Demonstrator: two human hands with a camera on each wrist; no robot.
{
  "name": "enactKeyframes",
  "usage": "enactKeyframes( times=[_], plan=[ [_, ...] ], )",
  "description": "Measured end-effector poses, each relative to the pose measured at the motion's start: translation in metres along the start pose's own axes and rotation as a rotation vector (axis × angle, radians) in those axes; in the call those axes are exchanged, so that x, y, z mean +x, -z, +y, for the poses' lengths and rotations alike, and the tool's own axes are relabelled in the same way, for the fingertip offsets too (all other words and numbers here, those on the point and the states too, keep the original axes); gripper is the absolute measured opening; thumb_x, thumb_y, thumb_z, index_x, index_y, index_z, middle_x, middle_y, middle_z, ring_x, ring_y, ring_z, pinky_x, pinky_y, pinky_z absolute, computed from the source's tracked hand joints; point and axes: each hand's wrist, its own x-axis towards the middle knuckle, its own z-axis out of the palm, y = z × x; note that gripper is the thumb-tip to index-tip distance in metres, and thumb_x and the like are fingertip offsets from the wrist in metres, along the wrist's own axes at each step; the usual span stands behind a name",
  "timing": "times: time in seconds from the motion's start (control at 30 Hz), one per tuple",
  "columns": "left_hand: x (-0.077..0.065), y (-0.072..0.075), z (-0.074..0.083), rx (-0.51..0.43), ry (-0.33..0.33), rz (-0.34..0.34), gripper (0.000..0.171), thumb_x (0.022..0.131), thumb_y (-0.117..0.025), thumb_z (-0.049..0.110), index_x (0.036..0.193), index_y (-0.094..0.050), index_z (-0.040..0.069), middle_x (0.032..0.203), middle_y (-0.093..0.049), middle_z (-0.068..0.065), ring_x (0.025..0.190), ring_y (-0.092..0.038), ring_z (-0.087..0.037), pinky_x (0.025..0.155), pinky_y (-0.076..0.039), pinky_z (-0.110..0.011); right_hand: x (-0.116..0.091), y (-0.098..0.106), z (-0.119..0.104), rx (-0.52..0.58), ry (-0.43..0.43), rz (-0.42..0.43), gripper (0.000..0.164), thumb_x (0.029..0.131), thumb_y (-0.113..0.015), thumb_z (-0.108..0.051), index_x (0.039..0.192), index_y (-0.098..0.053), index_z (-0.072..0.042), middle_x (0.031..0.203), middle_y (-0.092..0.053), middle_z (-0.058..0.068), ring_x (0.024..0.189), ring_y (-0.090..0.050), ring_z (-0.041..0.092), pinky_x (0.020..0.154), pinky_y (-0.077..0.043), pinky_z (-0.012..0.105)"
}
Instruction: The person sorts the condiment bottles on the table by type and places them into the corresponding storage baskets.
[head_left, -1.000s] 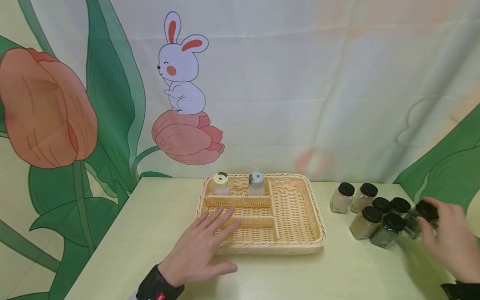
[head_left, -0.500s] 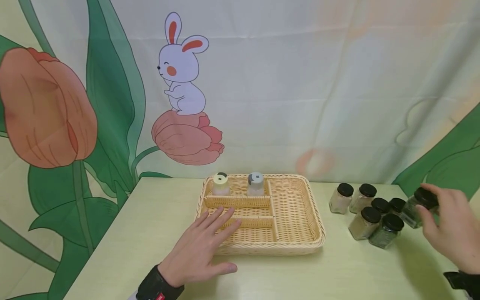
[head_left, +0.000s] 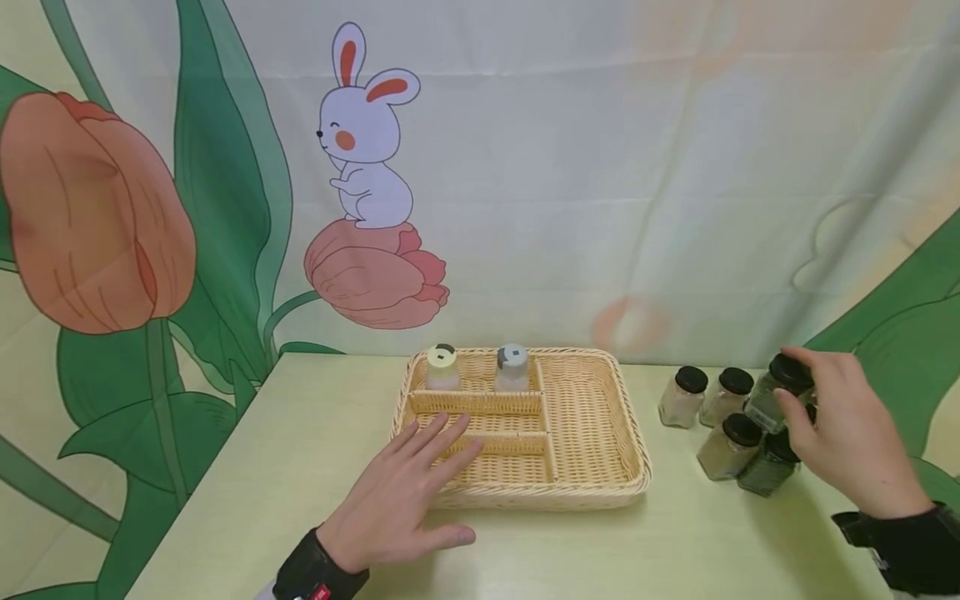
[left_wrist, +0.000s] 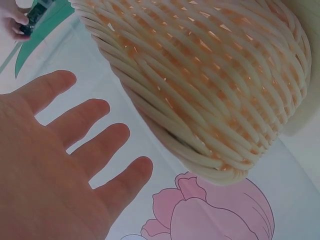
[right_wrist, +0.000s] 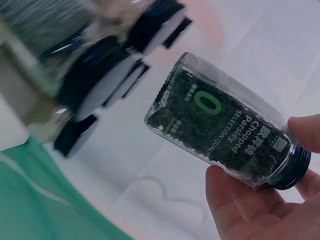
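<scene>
My right hand (head_left: 855, 429) grips a spice jar (head_left: 767, 400) by its black lid, thumb on one side and fingers on the other. In the right wrist view the jar (right_wrist: 220, 122) is glass, filled with dark green flakes and labelled Chopped Parsley. It is raised and tilted, overlapping the grouped jars in the head view. My left hand (head_left: 408, 496) is spread flat, palm down, over the front left of a wicker basket (head_left: 635, 425) with compartments. The left wrist view has its straight fingers beside the basket's woven wall (left_wrist: 215, 90), gripping nothing.
Several black-lidded jars stand on the table right of the basket, among them a pale one (head_left: 682, 398) and a tan one (head_left: 727, 447). Two bottles, one yellow-topped (head_left: 442, 367) and one grey-topped (head_left: 513, 367), stand in the basket's back left compartment. A printed curtain (head_left: 540, 183) hangs behind.
My right hand has lifted the parsley jar from the right end of the group and carried it left over the other jars. The left hand and the basket have stayed put.
</scene>
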Motion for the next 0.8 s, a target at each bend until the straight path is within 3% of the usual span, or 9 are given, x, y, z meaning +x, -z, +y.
enactKeyframes(
  times=[0.07,0.3,0.43,0.57,0.8],
  plan=[
    [0.0,0.0,0.0,0.004,0.005,-0.009,0.093,0.089,-0.045,0.085,0.163,-0.035,0.029,0.17,-0.032,-0.003,0.154,-0.038,-0.031,0.12,-0.036,-0.059,0.007,0.003,-0.013,0.026,0.036,-0.003,0.064,0.099,-0.06,0.002,0.158,-0.034,0.0,0.139,-0.04,0.037,0.104,-0.043,0.046,0.079,-0.037,0.055],
    [0.0,-0.001,-0.001,-0.003,-0.003,0.002,0.093,0.089,-0.049,0.083,0.163,-0.034,0.03,0.171,-0.03,-0.001,0.155,-0.037,-0.031,0.119,-0.037,-0.061,0.021,-0.005,-0.036,0.084,0.118,0.037,0.063,0.091,-0.07,0.006,0.149,-0.046,0.003,0.128,-0.049,0.031,0.086,-0.049,0.032,0.066,-0.036,0.035],
    [0.001,-0.002,-0.002,-0.004,-0.027,0.024,0.094,0.088,-0.055,0.08,0.164,-0.032,0.029,0.171,-0.031,-0.003,0.154,-0.039,-0.032,0.116,-0.039,-0.062,0.023,-0.013,-0.048,0.123,0.158,0.058,0.065,0.089,-0.073,0.006,0.149,-0.048,0.0,0.127,-0.052,0.028,0.087,-0.052,0.031,0.069,-0.036,0.03],
    [0.003,-0.002,-0.005,-0.005,-0.016,0.031,0.091,0.089,-0.051,0.081,0.162,-0.038,0.028,0.169,-0.035,-0.004,0.153,-0.041,-0.032,0.117,-0.04,-0.061,0.024,-0.019,-0.061,0.153,0.193,0.074,0.066,0.085,-0.076,0.007,0.146,-0.051,0.0,0.124,-0.054,0.025,0.082,-0.055,0.026,0.067,-0.038,0.02],
    [0.008,0.002,-0.009,-0.033,0.015,0.024,0.091,0.09,-0.047,0.084,0.162,-0.037,0.029,0.169,-0.035,-0.003,0.151,-0.043,-0.031,0.116,-0.041,-0.059,0.025,-0.032,-0.094,0.201,0.206,0.049,0.064,0.087,-0.076,0.005,0.147,-0.051,0.0,0.126,-0.057,0.021,0.086,-0.055,0.021,0.066,-0.045,0.03]
  ],
)
